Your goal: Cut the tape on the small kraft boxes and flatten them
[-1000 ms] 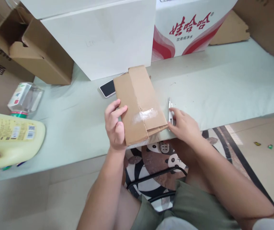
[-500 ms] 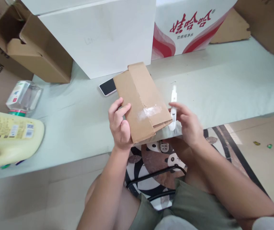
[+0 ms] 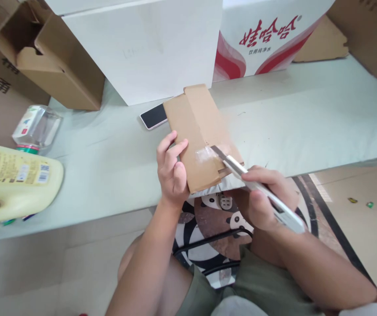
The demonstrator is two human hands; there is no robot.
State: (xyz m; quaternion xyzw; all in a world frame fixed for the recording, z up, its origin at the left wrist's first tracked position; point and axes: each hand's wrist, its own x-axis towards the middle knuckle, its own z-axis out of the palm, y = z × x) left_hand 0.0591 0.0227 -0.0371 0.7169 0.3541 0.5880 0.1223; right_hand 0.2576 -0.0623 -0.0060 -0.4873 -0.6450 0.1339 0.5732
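A flat brown cardboard package (image 3: 199, 131) lies at the near edge of the pale green table (image 3: 307, 114). Clear tape (image 3: 204, 153) crosses its flap seam. My left hand (image 3: 172, 173) grips the package's left edge, fingers curled on top. My right hand (image 3: 264, 195) is closed round a white utility knife (image 3: 257, 186). The knife's blade tip rests on the tape near the package's near right corner.
A phone (image 3: 154, 116) lies face up behind the package. A large white box (image 3: 142, 48) and a red-and-white printed carton (image 3: 267, 39) stand at the back. An open brown box (image 3: 50, 57) sits back left. A clear bottle (image 3: 37, 127) and a yellow jug (image 3: 13, 180) lie left.
My right hand picked the knife up from the table beside the package, turned it, and brought the blade onto the tape. My left hand kept its hold on the package.
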